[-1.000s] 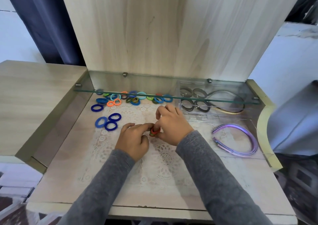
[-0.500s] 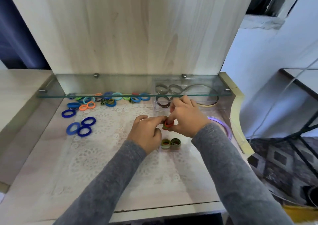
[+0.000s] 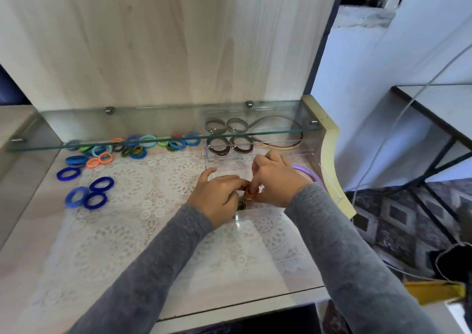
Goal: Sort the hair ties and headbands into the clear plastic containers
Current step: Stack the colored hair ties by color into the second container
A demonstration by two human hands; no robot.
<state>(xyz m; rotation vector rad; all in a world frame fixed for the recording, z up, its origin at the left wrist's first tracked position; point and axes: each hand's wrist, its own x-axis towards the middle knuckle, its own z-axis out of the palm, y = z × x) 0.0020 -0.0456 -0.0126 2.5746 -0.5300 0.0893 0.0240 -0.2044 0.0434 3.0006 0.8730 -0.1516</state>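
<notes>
Lower than half a second before, the left hand [image 3: 219, 198] and right hand [image 3: 278, 183] had sunk into the near clear container [image 3: 258, 212], hiding one of the two ties lying there. The desk [image 3: 38, 231] carried a lace mat [image 3: 127, 218] under the glass shelf [image 3: 153, 126]. A purple headband [image 3: 310, 174] lay just right of the container. Both hands pinched one red-and-green hair tie [image 3: 251, 194] in curled fingertips (inside the container's front left corner), beside a dark tie [image 3: 241, 206].

Pale desk [image 3: 21, 270] with lace cloth [image 3: 122, 231], scattered hair ties [image 3: 86, 195], clear containers [image 3: 265, 152]
</notes>
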